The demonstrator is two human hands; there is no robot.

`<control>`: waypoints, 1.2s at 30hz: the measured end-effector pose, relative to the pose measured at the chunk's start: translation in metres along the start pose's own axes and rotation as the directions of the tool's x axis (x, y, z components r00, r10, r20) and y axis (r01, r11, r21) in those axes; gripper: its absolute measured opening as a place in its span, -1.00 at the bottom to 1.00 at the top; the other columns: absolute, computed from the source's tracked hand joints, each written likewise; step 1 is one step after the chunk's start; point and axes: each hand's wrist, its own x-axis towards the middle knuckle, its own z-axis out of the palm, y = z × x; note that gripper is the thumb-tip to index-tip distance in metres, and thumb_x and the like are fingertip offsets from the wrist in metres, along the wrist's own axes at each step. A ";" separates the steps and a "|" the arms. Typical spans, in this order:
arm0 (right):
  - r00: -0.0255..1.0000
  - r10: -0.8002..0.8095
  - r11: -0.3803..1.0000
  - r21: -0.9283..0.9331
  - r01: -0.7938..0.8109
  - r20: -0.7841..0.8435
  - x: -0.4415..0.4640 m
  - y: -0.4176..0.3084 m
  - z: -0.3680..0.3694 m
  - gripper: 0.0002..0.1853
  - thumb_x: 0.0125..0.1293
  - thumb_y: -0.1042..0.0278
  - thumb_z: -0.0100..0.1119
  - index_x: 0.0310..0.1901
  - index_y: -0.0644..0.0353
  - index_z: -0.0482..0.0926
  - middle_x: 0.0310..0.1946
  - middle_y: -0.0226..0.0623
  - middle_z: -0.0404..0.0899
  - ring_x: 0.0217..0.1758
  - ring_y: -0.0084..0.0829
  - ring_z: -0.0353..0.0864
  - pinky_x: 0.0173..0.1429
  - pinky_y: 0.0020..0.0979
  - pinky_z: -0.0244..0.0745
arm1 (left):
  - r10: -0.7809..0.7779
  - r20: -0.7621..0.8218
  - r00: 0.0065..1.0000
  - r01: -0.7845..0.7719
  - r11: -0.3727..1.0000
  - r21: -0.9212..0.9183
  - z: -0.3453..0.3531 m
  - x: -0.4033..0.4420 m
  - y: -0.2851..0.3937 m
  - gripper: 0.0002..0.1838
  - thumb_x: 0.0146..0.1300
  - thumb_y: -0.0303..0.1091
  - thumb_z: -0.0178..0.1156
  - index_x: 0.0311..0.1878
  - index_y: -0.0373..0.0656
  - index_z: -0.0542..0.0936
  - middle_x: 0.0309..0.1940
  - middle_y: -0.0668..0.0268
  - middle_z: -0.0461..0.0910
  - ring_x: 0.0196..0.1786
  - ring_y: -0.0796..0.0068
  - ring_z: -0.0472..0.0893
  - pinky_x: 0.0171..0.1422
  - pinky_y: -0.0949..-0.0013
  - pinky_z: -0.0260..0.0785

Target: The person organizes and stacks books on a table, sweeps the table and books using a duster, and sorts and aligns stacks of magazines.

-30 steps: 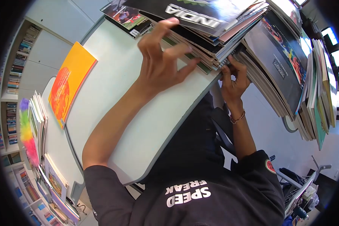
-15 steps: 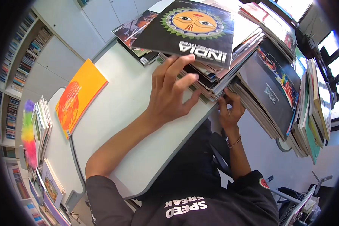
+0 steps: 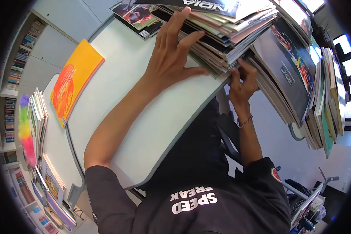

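A thick stack of magazines (image 3: 222, 50) sits at the table's far right corner, its page edges uneven. On top lies a black magazine (image 3: 218, 7) lettered "INDIA", cut off by the upper frame edge. My left hand (image 3: 169, 58) is spread along the near left side of the stack, fingertips against the edges and thumb stretched toward the bottom corner. My right hand (image 3: 243, 82) has its fingers curled around the stack's lower right corner, partly hiding that corner. A magazine with a picture cover (image 3: 134, 17) lies left of the stack.
An orange booklet (image 3: 76, 80) lies on the white table (image 3: 121, 50). To the right are a pile with a dark grey cover (image 3: 280, 70) and leaning books (image 3: 323, 101). A rainbow duster (image 3: 26, 132) stands by books at the left. Bookshelves (image 3: 11, 101) line the left wall.
The view has shifted, so most things sit higher in frame. The "INDIA" magazine appears farther back, with more page edges showing below it. My left fingers and thumb are spread wider.
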 end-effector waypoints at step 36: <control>0.999 -0.016 1.000 0.005 0.016 -0.036 0.005 -0.005 0.003 -0.69 0.38 0.55 0.36 0.13 0.17 0.61 -0.39 -0.36 0.66 -0.51 -0.50 0.47 -0.38 -0.45 0.42 | 0.146 0.295 0.944 -0.241 0.917 0.318 0.001 0.000 0.028 -0.70 0.38 -0.11 0.36 -0.44 -0.05 0.67 -0.34 0.40 0.64 -0.54 0.53 0.61 -0.53 0.48 0.32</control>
